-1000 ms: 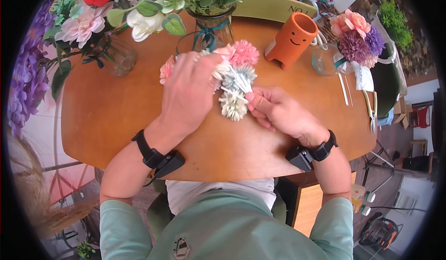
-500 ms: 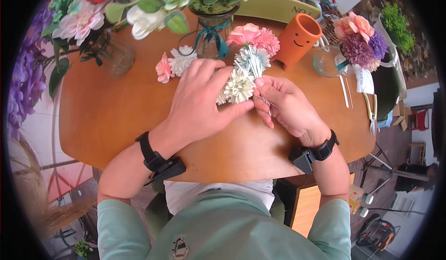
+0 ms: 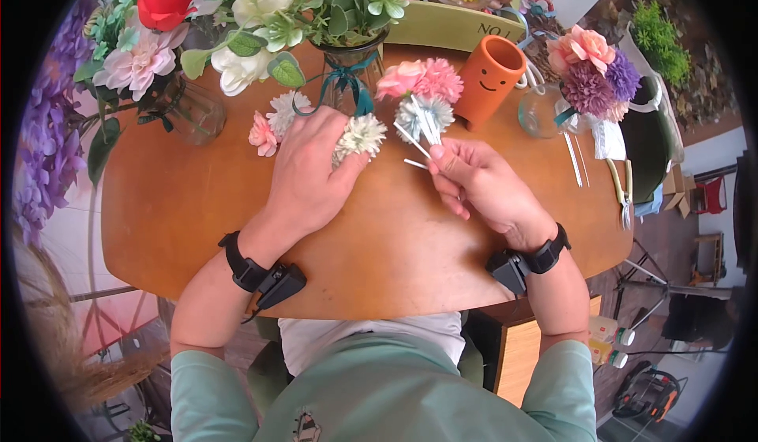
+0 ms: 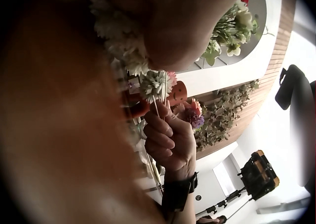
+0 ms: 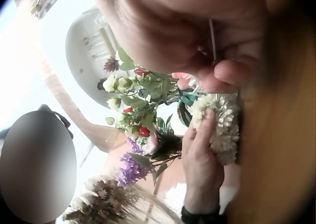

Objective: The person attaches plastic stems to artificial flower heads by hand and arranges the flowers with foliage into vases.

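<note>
In the head view the right hand (image 3: 489, 185) pinches several thin white stems (image 3: 427, 123) between thumb and fingers. A pale blue flower (image 3: 424, 116) and pink flowers (image 3: 439, 79) stand at the far end of these stems. The left hand (image 3: 309, 175) curls around a cream flower (image 3: 361, 138), apart from the bunch; in the right wrist view the left hand (image 5: 202, 160) lies against the cream petals (image 5: 217, 120). Just beyond the left fingers lie a white flower (image 3: 287, 113) and a small pink flower (image 3: 263, 135) on the table.
Glass vases of flowers (image 3: 197, 113) stand at the back left. An orange smiling pot (image 3: 491, 78) is behind the bunch, with a glass vase (image 3: 542, 111) to its right. Pliers (image 3: 624, 193) and loose white stems (image 3: 573, 160) lie at the table's right.
The left hand has moved left, carrying the cream flower away from the bunch. The right hand still pinches the stems, and the pink and blue flowers have shifted slightly.
</note>
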`<state>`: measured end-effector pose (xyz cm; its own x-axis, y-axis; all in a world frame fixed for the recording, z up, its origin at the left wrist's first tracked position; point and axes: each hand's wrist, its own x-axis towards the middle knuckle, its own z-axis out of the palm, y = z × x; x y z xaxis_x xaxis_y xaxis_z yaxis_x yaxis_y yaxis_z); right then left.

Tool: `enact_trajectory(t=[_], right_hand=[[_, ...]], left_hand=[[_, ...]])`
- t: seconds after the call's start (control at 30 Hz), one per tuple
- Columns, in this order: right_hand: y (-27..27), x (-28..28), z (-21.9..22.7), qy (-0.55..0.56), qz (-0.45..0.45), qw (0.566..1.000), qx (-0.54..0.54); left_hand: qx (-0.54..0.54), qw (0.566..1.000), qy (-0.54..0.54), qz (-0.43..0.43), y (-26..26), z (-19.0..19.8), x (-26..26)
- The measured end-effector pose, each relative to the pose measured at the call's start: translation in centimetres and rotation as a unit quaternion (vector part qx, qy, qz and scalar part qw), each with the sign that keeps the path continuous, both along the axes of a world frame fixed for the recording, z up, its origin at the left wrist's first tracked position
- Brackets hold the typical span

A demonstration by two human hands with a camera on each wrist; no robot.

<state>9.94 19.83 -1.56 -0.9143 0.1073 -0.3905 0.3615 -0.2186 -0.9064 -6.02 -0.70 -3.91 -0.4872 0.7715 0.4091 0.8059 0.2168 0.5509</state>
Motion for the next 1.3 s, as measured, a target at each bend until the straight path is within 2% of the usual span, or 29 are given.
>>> enact_trajectory(t=[0.07, 0.1, 0.2, 0.27, 0.3, 0.37, 0.47, 0.5, 0.53, 0.57, 0.6, 0.67, 0.7, 0.77, 0.83, 0.93, 1.0, 1.13, 1.2, 1.3], right_hand=[[0.0, 0.0, -0.1, -0.005, -0.020, 0.999, 0.024], [0.0, -0.1, -0.2, 0.009, -0.033, 0.999, 0.034], [-1.1, -0.2, -0.3, 0.020, -0.050, 0.998, 0.043], [-1.3, -0.2, -0.2, 0.022, -0.050, 0.997, 0.048], [-1.1, -0.1, -0.1, 0.018, -0.047, 0.997, 0.055], [-0.7, 0.0, 0.3, 0.016, -0.043, 0.997, 0.062], [-0.2, 0.5, 1.2, 0.021, -0.014, 0.997, 0.069], [0.0, 0.6, 1.4, 0.022, 0.032, 0.995, 0.087], [0.0, 0.7, 1.6, 0.023, 0.080, 0.991, 0.105], [-0.1, 0.8, 1.8, 0.022, 0.084, 0.991, 0.104], [-0.3, 1.0, 2.0, 0.024, 0.100, 0.989, 0.103], [-0.2, 0.9, 1.9, 0.025, 0.118, 0.987, 0.103], [-0.1, 1.0, 1.6, 0.014, 0.157, 0.980, 0.122], [-0.2, 0.8, 1.2, 0.002, 0.197, 0.970, 0.139], [-0.7, 0.6, 0.9, 0.029, 0.229, 0.946, 0.227], [-1.4, 0.6, 0.5, 0.035, 0.226, 0.946, 0.231], [-1.9, 0.5, 0.6, 0.049, 0.227, 0.941, 0.245], [-2.4, 0.4, 0.8, 0.049, 0.229, 0.939, 0.251], [-2.6, 0.3, 0.4, 0.060, 0.226, 0.938, 0.257], [-3.0, 0.4, 0.1, 0.079, 0.212, 0.937, 0.265]], left_hand=[[-0.007, 0.997, -0.073, 0.028, 0.0, 0.0, 0.0], [-0.008, 0.997, -0.073, 0.026, 0.1, 0.0, -0.1], [0.015, 0.997, -0.076, -0.026, 0.0, -0.4, -0.1], [0.005, 1.000, 0.002, -0.017, -0.1, -0.4, 0.0], [0.007, 1.000, 0.004, -0.017, -0.1, -0.2, 0.2], [-0.003, 0.997, 0.058, 0.044, 0.0, 0.6, 0.8], [0.044, 0.998, 0.036, 0.013, -0.3, 1.5, 1.2], [0.043, 0.998, 0.034, 0.017, -0.4, 1.3, 1.2], [0.088, 0.995, -0.041, -0.007, -0.5, 0.9, 1.1], [0.134, 0.984, -0.116, -0.030, -0.6, 0.8, 1.1], [0.135, 0.984, -0.116, -0.025, -0.5, 0.8, 1.1], [0.194, 0.929, -0.299, -0.095, -0.1, 1.1, 1.4], [0.194, 0.929, -0.301, -0.091, -0.1, 0.9, 1.4], [0.186, 0.908, -0.339, -0.161, -0.2, 0.6, 1.3], [0.159, 0.912, -0.326, -0.189, -0.3, 0.8, 1.3], [0.135, 0.899, -0.367, -0.197, -0.2, 0.7, 1.4], [0.100, 0.931, -0.291, -0.196, -0.4, 0.7, 1.0], [0.098, 0.934, -0.289, -0.188, -0.5, 0.8, 1.0], [0.097, 0.922, -0.329, -0.178, -0.6, 0.7, 0.8], [0.085, 0.931, -0.307, -0.175, -0.5, 1.0, 0.7]])
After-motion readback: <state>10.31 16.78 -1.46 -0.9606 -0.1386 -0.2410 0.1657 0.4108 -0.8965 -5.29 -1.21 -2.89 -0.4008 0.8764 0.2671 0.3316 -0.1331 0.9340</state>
